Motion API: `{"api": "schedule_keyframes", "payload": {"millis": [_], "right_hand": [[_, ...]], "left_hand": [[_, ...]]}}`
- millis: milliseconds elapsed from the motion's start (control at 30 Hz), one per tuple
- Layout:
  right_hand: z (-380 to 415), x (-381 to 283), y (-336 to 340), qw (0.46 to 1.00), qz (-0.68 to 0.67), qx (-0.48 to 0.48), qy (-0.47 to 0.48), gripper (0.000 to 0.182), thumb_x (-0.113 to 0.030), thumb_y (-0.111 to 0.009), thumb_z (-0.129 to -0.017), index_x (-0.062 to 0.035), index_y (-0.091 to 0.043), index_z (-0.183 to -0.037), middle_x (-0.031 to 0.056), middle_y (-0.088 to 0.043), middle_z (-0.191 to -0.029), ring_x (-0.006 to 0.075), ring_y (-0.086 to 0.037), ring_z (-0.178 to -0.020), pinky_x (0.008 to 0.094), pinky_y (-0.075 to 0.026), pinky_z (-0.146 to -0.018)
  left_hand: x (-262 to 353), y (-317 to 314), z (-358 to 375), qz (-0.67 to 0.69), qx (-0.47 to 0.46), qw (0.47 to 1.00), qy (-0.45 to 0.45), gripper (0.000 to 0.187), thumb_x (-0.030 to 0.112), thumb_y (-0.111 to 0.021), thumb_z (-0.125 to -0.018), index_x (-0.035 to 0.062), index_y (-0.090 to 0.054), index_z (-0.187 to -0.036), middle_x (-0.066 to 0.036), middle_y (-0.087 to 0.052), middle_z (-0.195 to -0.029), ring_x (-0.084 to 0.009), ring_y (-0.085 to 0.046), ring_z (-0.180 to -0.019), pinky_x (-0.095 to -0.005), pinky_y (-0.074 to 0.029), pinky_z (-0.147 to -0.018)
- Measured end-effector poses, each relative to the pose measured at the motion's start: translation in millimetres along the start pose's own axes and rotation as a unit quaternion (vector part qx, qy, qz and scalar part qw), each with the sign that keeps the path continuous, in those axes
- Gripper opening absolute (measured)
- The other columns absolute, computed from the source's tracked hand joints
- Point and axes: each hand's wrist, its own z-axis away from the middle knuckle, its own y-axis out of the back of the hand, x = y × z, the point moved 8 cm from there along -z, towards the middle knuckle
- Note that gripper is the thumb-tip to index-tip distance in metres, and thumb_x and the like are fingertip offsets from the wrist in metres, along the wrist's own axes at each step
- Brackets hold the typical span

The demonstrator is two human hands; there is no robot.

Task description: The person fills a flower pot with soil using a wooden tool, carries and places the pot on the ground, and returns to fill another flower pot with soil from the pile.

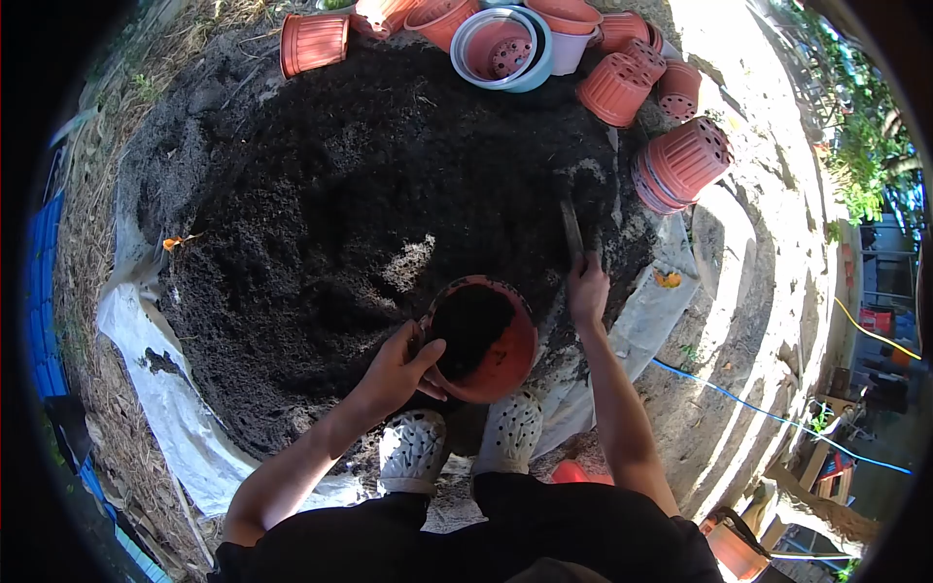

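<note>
Holding soil (468,325) only partway up, red pot (517,358) is gripped by left hand (391,371) at soil heap's (262,262) near edge, trowel-like tool (571,229) is grasped by right hand (588,291), pots (614,89) beyond heap seem unfilled.

Single head-worn view, looking steeply down and forward from above the wearer. White shoes (412,449) close, bottom centre; dark soil (321,194) mid-frame; pots (614,89) farther off, top centre to upper right. Wide view, curved black border.

an outdoor garden plot (soil (292,214), stacked pots (683,160)).
</note>
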Motion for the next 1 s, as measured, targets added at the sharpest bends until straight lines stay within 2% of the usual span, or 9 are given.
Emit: {"api": "schedule_keyframes", "payload": {"millis": [167, 233, 267, 400, 500, 733, 833, 900, 1000], "right_hand": [[34.5, -79.6, -18.8, 0.983, -0.12, -0.12, 0.069, 0.025, -0.026, -0.052, -0.104, -0.0045, -0.058, -0.092, 0.0266, -0.063, -0.07, 0.0469, -0.066, -0.072, 0.0533, -0.044, -0.057], [48.6, -74.2, -35.8, 0.933, -0.224, -0.277, -0.045, 0.022, -0.022, -0.053, -0.104, -0.0046, -0.057, -0.091, 0.0203, -0.062, -0.065, 0.035, -0.066, -0.06, 0.0455, -0.044, -0.055], [47.3, -81.2, -31.4, 0.946, -0.219, -0.191, 0.145, 0.017, -0.016, -0.057, -0.102, -0.0034, -0.059, -0.092, 0.0123, -0.059, -0.062, 0.0208, -0.059, -0.054, 0.0392, -0.042, -0.053], [45.3, -85.6, -6.1, 0.961, -0.185, -0.129, 0.16, 0.007, -0.009, -0.059, -0.099, -0.0029, -0.058, -0.097, 0.0171, -0.064, -0.069, 0.0241, -0.066, -0.059, 0.041, -0.048, -0.057], [45.0, -86.7, 27.7, 0.962, -0.214, -0.144, 0.091, 0.004, -0.006, -0.062, -0.097, -0.0031, -0.06, -0.1, 0.0185, -0.066, -0.073, 0.0323, -0.071, -0.066, 0.0402, -0.05, -0.058], [60.9, -112.9, 98.2, 0.926, -0.095, -0.063, 0.359, 0.008, -0.006, -0.066, -0.094, -0.0035, -0.061, -0.1, 0.0141, -0.068, -0.076, 0.0345, -0.069, -0.064, 0.0421, -0.052, -0.055], [42.2, -89.2, 87.8, 0.95, -0.073, -0.041, 0.301, 0.007, -0.009, -0.065, -0.095, -0.0054, -0.061, -0.099, 0.0165, -0.068, -0.075, 0.0375, -0.069, -0.067, 0.0442, -0.052, -0.055], [15.1, -49.8, 70.3, 0.993, -0.038, -0.007, 0.113, 0.009, -0.016, -0.062, -0.099, -0.0074, -0.06, -0.097, 0.0205, -0.068, -0.074, 0.0418, -0.069, -0.069, 0.0491, -0.051, -0.056], [-6.0, -11.1, 27.6, 0.999, 0.022, 0.005, 0.045, 0.022, -0.028, -0.053, -0.103, -0.0073, -0.06, -0.097, 0.0259, -0.068, -0.076, 0.0479, -0.067, -0.074, 0.0582, -0.051, -0.06]], "left_hand": [[-1.1, 5.3, -2.8, 0.004, 0.016, 1.0, -0.001, 0.025, 0.026, -0.054, -0.108, 0.0017, -0.05, -0.111, -0.007, -0.066, -0.085, -0.017, -0.071, -0.071, -0.0352, -0.065, -0.063], [-2.7, 12.6, -4.3, 0.017, 0.039, 0.999, 0.003, 0.025, 0.027, -0.054, -0.107, 0.0022, -0.051, -0.11, -0.007, -0.065, -0.085, -0.0167, -0.071, -0.071, -0.0343, -0.065, -0.063], [-3.0, 13.6, -6.0, 0.017, 0.039, 0.999, 0.003, 0.025, 0.027, -0.054, -0.107, 0.0022, -0.051, -0.11, -0.007, -0.065, -0.085, -0.0167, -0.071, -0.071, -0.0343, -0.065, -0.063], [2.6, 16.9, -7.2, 0.015, 0.049, 0.999, 0.001, 0.026, 0.029, -0.054, -0.107, 0.0027, -0.051, -0.109, -0.008, -0.066, -0.086, -0.0168, -0.071, -0.071, -0.0332, -0.065, -0.064], [9.7, 19.2, -4.6, 0.014, 0.057, 0.998, 0.001, 0.028, 0.029, -0.054, -0.107, 0.0022, -0.051, -0.11, -0.008, -0.066, -0.086, -0.0172, -0.071, -0.071, -0.033, -0.065, -0.065], [11.2, 21.5, -1.7, 0.03, 0.052, 0.998, -0.012, 0.031, 0.03, -0.054, -0.108, 0.0005, -0.05, -0.115, -0.009, -0.066, -0.089, -0.0187, -0.072, -0.075, -0.0338, -0.064, -0.068], [7.0, 20.3, -2.8, 0.015, 0.049, 0.999, 0.008, 0.03, 0.029, -0.054, -0.108, 0.0006, -0.05, -0.117, -0.009, -0.066, -0.091, -0.0184, -0.072, -0.079, -0.0348, -0.064, -0.068], [-0.7, 13.1, -4.1, 0.005, 0.021, 1.0, 0.007, 0.028, 0.027, -0.053, -0.108, 0.0008, -0.05, -0.117, -0.009, -0.066, -0.091, -0.018, -0.072, -0.079, -0.0354, -0.064, -0.067], [-6.9, -3.1, 0.3, -0.009, -0.009, 1.0, 0.008, 0.025, 0.024, -0.053, -0.108, 0.0012, -0.049, -0.117, -0.009, -0.066, -0.091, -0.0172, -0.072, -0.077, -0.0363, -0.065, -0.066]]}}
